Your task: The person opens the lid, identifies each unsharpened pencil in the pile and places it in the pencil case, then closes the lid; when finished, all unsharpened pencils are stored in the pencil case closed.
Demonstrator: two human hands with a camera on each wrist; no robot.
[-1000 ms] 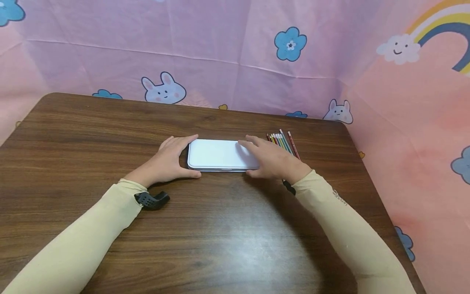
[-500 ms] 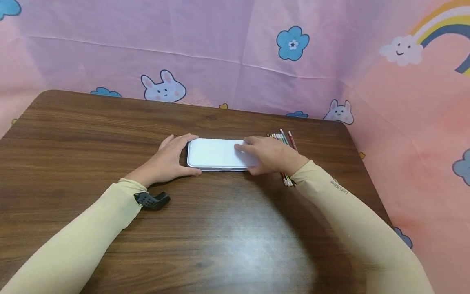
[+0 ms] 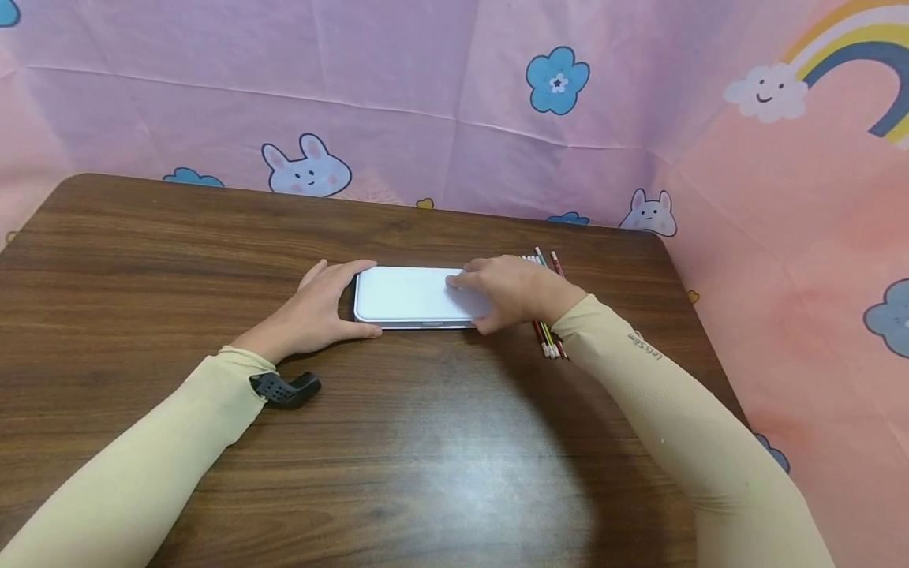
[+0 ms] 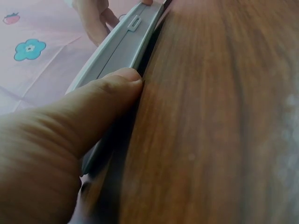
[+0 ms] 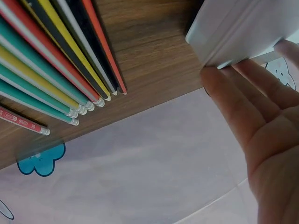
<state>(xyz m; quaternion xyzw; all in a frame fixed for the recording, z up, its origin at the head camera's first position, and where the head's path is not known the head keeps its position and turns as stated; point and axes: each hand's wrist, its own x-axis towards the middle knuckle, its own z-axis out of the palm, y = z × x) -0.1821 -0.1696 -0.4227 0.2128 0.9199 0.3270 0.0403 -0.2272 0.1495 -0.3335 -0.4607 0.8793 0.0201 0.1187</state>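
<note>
My right hand (image 3: 521,290) has edged inward over the white rectangular hard-shelled case (image 3: 408,293), pinching one end, my left hand (image 3: 312,310) the other; uneven pressure could skew it.

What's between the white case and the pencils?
Bare wooden tabletop separates the white case from the pencils, as the right wrist view shows; in the head view, the right hand mostly hides it.

White case (image 3: 408,293) is held by left hand (image 3: 310,309) and right hand (image 3: 514,289); pencils (image 3: 544,338) are laid nearer the right edge of the tabletop (image 3: 369,442).
</note>
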